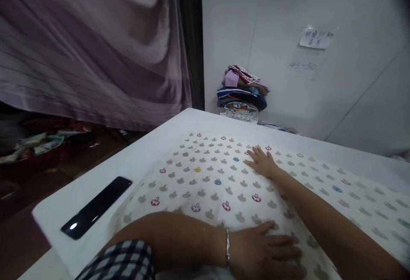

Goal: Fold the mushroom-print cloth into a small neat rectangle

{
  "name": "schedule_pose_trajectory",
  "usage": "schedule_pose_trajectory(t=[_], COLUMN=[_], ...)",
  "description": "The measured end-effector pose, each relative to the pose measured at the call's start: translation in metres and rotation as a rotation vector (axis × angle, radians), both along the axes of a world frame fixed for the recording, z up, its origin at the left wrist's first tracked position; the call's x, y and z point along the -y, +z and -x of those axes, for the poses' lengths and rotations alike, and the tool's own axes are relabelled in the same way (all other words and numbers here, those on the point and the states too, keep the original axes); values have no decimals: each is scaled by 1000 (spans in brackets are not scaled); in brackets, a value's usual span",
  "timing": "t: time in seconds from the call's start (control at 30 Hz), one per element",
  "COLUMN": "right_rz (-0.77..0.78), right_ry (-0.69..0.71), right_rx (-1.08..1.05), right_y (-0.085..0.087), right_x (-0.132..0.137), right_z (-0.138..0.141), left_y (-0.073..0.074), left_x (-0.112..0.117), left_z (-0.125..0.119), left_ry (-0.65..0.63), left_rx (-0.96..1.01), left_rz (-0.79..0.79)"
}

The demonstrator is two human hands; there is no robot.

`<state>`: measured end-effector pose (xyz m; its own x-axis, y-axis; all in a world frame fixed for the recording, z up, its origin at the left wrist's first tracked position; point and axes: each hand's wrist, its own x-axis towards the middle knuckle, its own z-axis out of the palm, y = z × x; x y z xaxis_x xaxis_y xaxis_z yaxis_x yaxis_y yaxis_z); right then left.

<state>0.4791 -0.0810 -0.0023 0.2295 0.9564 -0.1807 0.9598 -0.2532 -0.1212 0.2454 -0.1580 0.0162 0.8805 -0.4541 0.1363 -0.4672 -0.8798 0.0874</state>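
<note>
A white cloth (205, 194) printed with small grey and coloured motifs lies spread over the white table, running off towards the right. My left hand (265, 250), with a silver bracelet at its wrist, rests palm down on the near part of the cloth, fingers pointing right. Farther away, my right hand (262, 162) lies on the same cloth with its fingers spread. Neither hand grips the fabric visibly. The cloth bulges slightly beneath my left forearm; whatever is under it is hidden.
On the white table (156, 137), a flat, glossy black slab (96, 207) lies left of the cloth. A stack of folded fabrics (241, 94) stands beyond the far edge by the wall. A purple curtain (128, 49) hangs at left. Paper signs (316, 38) are on the wall.
</note>
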Motion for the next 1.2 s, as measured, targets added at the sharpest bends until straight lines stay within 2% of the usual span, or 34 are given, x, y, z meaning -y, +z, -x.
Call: schedule_pose_trajectory(t=[0.1, 0.23, 0.3, 0.37, 0.43, 0.47, 0.53, 0.6, 0.73, 0.8, 0.9, 1.0, 1.1, 1.2], right_rz=[-77, -99, -67, -69, -101, -118, -123, -105, -71, -75, -78, -60, -68, -46], right_ry=[46, 143, 132, 120, 133, 147, 161, 146, 69, 47, 50, 51, 21, -18], right_rx=[34, 43, 28, 20, 16, 13, -1, -12, -7, 6, 2, -25, -24, -31], right_y=[0, -6, -8, -6, -2, 1, 3, 2, -14, -21, -25, -18, -12, -9], right_x=[5, 16, 16, 10, -2, -10, -28, -47, -72, -77, -77, -78, -84, -94], right_z=[13, 32, 38, 44, 52, 56, 65, 70, 70, 67, 64, 62, 59, 56], left_y=[8, 8, 4, 1, 2, 4, 6, 6, -7, -17, -24, -21, -16, -18], left_x=[-18, -61, -78, -89, -102, -112, -143, -187, -274, -299, -312, -314, -321, -332], left_z=[15, 55, 71, 77, 75, 71, 64, 60, 63, 67, 68, 64, 56, 49], left_ry=[101, 475, 600, 610, 611, 651, 824, 1061, 1352, 1403, 1384, 1372, 1377, 1391], left_rx=[-84, -142, -196, -243, -240, -219, -164, -154, -210, -200, -188, -229, -187, -175], left_rz=[160, 293, 309, 331, 351, 350, 313, 247, 143, 121, 109, 126, 101, 81])
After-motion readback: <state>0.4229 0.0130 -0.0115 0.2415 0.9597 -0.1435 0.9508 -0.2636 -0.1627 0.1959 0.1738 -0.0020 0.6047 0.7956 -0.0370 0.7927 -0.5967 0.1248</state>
